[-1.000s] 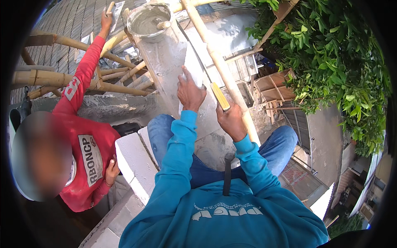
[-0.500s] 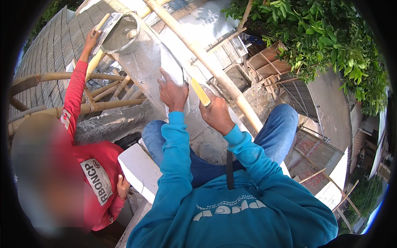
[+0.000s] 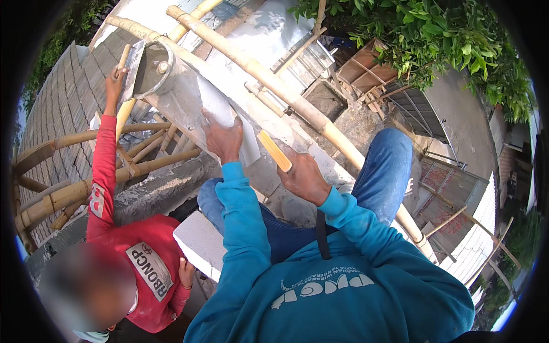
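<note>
Bright daylight | glare on pale sheeting [image 3: 280, 24] | edges bent | far right perhaps soft

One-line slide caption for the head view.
Left hand on a pale slab, right hand holding a yellow object, co-worker's hand near a bucket.

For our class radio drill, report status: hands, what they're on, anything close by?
Left hand on pale sheet. Right hand gripping yellow bar. Bamboo pole close beyond.

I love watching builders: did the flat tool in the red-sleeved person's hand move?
Yes, the flat tool moved toward the bucket; the gap between them is gone in this view.
</note>
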`<action>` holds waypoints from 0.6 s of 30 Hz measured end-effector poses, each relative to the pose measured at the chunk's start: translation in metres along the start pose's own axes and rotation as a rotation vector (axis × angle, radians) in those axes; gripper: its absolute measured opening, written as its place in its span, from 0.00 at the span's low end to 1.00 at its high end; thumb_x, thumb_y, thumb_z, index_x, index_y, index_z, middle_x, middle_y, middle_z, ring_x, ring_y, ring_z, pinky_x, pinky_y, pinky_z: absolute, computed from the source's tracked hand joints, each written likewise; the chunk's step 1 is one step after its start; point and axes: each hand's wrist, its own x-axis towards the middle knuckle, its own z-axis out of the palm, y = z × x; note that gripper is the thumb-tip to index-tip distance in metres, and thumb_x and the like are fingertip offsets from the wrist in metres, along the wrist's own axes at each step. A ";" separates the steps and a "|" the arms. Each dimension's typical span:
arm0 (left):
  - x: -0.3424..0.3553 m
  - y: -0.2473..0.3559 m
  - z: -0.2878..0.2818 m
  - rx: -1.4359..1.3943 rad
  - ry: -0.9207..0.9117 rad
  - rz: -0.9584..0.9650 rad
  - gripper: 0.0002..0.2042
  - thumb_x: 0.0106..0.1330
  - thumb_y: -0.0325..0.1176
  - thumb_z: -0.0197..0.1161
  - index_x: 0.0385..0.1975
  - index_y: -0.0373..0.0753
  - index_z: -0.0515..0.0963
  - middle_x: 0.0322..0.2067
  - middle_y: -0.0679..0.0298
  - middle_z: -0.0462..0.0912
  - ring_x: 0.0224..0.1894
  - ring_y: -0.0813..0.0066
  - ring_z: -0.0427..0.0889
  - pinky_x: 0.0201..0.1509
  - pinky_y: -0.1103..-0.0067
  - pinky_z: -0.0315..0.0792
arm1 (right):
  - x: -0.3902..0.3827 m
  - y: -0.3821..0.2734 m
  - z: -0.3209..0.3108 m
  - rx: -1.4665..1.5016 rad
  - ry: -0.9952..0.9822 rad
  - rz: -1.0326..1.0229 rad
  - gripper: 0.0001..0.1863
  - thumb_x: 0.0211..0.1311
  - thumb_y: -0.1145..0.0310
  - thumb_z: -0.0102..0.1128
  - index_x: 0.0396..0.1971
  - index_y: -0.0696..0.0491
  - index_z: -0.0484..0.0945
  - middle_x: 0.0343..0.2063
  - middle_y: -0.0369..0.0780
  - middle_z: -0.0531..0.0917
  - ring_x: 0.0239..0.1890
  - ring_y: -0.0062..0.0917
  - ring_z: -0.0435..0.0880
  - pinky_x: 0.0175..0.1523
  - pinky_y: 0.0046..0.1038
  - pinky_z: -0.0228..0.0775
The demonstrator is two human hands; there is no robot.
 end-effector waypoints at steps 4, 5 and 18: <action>0.004 -0.009 0.008 0.024 0.052 0.018 0.52 0.48 0.47 0.75 0.74 0.38 0.53 0.58 0.40 0.71 0.52 0.41 0.79 0.54 0.58 0.75 | -0.059 -0.011 -0.036 -0.004 0.022 -0.029 0.29 0.55 0.76 0.58 0.60 0.58 0.71 0.27 0.53 0.83 0.33 0.52 0.83 0.39 0.45 0.77; 0.003 -0.012 0.007 0.002 0.001 -0.013 0.53 0.48 0.46 0.75 0.74 0.37 0.52 0.60 0.38 0.69 0.54 0.40 0.79 0.55 0.58 0.75 | -0.043 -0.006 -0.030 0.011 0.048 -0.078 0.28 0.55 0.76 0.58 0.59 0.59 0.72 0.26 0.53 0.83 0.32 0.52 0.83 0.39 0.45 0.77; 0.005 -0.011 0.007 -0.013 0.005 0.007 0.52 0.49 0.46 0.74 0.73 0.34 0.53 0.57 0.37 0.71 0.51 0.41 0.79 0.55 0.58 0.75 | -0.037 -0.008 -0.018 -0.025 0.093 -0.055 0.29 0.54 0.74 0.60 0.60 0.56 0.73 0.30 0.55 0.83 0.33 0.52 0.83 0.41 0.45 0.77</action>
